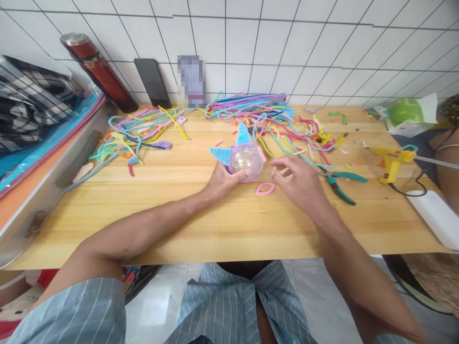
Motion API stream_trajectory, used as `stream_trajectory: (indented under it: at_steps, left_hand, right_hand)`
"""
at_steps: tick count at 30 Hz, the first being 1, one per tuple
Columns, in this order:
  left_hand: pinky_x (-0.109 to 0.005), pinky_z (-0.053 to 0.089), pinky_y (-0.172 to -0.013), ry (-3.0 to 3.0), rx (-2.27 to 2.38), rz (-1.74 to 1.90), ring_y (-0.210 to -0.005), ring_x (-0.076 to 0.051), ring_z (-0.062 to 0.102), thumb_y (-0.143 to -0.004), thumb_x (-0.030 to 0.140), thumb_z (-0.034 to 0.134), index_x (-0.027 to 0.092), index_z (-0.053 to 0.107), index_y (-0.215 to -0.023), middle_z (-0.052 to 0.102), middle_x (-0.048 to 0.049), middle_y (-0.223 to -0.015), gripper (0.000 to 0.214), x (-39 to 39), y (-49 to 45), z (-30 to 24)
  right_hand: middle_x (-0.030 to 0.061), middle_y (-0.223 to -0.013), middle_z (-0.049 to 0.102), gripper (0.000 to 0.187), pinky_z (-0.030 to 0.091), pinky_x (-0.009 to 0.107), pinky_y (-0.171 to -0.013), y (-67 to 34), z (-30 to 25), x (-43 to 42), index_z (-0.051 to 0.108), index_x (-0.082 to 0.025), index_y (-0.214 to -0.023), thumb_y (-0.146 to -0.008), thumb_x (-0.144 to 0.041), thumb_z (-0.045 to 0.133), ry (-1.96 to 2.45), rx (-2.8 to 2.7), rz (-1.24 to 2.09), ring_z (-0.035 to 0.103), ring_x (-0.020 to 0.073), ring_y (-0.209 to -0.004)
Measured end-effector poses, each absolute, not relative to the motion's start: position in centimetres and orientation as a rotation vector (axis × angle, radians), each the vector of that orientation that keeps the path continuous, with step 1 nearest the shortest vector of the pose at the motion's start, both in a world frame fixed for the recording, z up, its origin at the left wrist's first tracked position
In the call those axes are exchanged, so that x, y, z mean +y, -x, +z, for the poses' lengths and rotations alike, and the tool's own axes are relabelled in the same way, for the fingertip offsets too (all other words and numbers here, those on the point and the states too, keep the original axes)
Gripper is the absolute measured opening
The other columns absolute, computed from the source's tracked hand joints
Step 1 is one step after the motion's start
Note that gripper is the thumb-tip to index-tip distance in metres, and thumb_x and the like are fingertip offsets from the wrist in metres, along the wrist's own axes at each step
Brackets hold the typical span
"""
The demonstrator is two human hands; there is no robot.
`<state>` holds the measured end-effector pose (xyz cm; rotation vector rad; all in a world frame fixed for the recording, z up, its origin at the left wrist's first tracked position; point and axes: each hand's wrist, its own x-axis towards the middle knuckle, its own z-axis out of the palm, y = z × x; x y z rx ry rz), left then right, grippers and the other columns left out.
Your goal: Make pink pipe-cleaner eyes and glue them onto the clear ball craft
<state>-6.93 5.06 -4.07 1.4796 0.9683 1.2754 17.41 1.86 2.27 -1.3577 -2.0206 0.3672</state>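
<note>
My left hand (pixel 223 180) grips a clear plastic ball (pixel 245 160) from below, on the wooden table (pixel 179 224). Two blue pipe-cleaner cones (pixel 233 143) stick out of the ball's top and left side, and a small pink piece sits on its right. My right hand (pixel 297 181) hovers just right of the ball with its fingers loosely curled and spread, holding nothing I can see. A pink pipe-cleaner loop (pixel 265 188) lies on the table between the two hands.
Heaps of coloured pipe cleaners (pixel 251 112) cover the back of the table. Green-handled pliers (pixel 340 184) and a yellow glue gun (pixel 390 160) lie to the right. A red flask (pixel 100 71) and a dark phone (pixel 152 82) lean on the tiled wall. A bin (pixel 43 177) stands left.
</note>
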Motion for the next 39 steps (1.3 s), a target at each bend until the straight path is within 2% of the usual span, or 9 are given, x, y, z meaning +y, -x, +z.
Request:
stream_trajectory:
  at_steps: [3,7,14,22,27,32,39]
  left_hand:
    - [-0.057,0.059,-0.123,-1.433,0.902,1.282,-0.135,-0.037,0.075,-0.076,0.074,0.096,0.021,0.069,-0.132,0.079,-0.0177,-0.144,0.082,5.1,6.7,-4.0]
    - [-0.054,0.059,-0.121,-1.393,0.917,1.277,-0.132,-0.036,0.076,-0.074,0.072,0.098,0.019,0.070,-0.131,0.081,-0.0172,-0.139,0.083,5.0,6.7,-3.8]
    - [-0.052,0.058,-0.121,-1.376,0.917,1.267,-0.134,-0.036,0.075,-0.073,0.076,0.099,0.018,0.071,-0.128,0.080,-0.0174,-0.138,0.085,4.9,6.7,-4.2]
    - [-0.053,0.064,-0.119,-1.377,0.864,1.258,-0.134,-0.037,0.077,-0.073,0.072,0.101,0.019,0.072,-0.126,0.081,-0.0172,-0.142,0.080,4.9,6.6,-4.1]
    - [-0.051,0.066,-0.115,-1.411,0.838,1.262,-0.131,-0.036,0.079,-0.072,0.076,0.100,0.019,0.072,-0.135,0.082,-0.0172,-0.140,0.090,5.0,6.5,-4.0]
    - [-0.051,0.068,-0.110,-1.456,0.826,1.232,-0.126,-0.036,0.081,-0.075,0.077,0.098,0.019,0.072,-0.133,0.084,-0.0171,-0.135,0.086,5.1,6.6,-3.7]
    - [-0.050,0.065,-0.113,-1.427,0.894,1.201,-0.129,-0.036,0.079,-0.073,0.074,0.100,0.019,0.071,-0.139,0.083,-0.0164,-0.138,0.090,4.4,6.7,-3.3]
  right_hand:
    - [0.0092,-0.124,0.084,0.027,0.068,0.046,-0.087,-17.2,3.4,2.6,0.084,-0.031,-0.124,-0.104,-0.023,0.068,1.219,-1.942,0.207,0.080,0.0283,-0.105]
    - [0.0076,-0.123,0.086,0.021,0.068,0.050,-0.099,-16.7,3.3,4.4,0.085,-0.033,-0.122,-0.108,-0.027,0.071,0.972,-2.012,0.114,0.080,0.0296,-0.116]
    - [0.0054,-0.115,0.088,0.011,0.068,0.046,-0.092,-16.2,1.2,6.0,0.086,-0.032,-0.114,-0.107,-0.028,0.078,0.813,-2.025,0.145,0.083,0.0267,-0.106]
    - [0.0060,-0.116,0.086,0.014,0.067,0.051,-0.099,-16.0,1.1,5.9,0.084,-0.032,-0.114,-0.105,-0.024,0.078,0.774,-2.044,0.126,0.082,0.0285,-0.109]
    - [0.0064,-0.117,0.086,0.013,0.067,0.052,-0.098,-16.1,1.1,5.9,0.083,-0.032,-0.113,-0.104,-0.024,0.078,0.755,-2.070,0.082,0.081,0.0292,-0.109]
    - [0.0065,-0.118,0.086,0.012,0.067,0.052,-0.097,-16.2,1.1,5.9,0.083,-0.032,-0.112,-0.105,-0.025,0.078,0.755,-2.082,0.072,0.082,0.0291,-0.110]
    - [0.0068,-0.121,0.086,0.012,0.067,0.053,-0.099,-16.9,0.7,5.7,0.083,-0.032,-0.113,-0.105,-0.026,0.078,0.760,-2.111,0.110,0.082,0.0299,-0.112]
